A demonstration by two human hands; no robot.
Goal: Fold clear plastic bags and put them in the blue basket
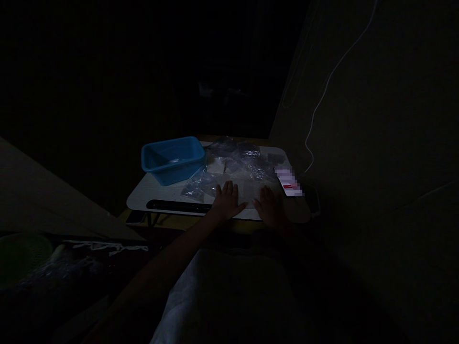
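Note:
My left hand [226, 201] rests palm down near the front edge of a small white table [167, 190], fingers spread and thumb pointing right. Beside it on the right, my right hand [267, 206] also lies flat with its fingers apart, dimmer in the shadow. Both touch or hover just over a sheet of clear plastic [245, 191]; the dark hides which. Crumpled clear plastic bags [247, 157] spread across the table beyond my hands, and another crumpled piece [197, 185] lies left of my left hand. A pale, flat square piece [215, 166] shows among them.
A blue plastic basin [172, 155] stands at the table's left. On the right lies a lit phone [288, 181], its screen blurred. A dark slot [175, 206] runs along the front edge. A white cable [324, 91] hangs by the right wall. The surroundings are very dark.

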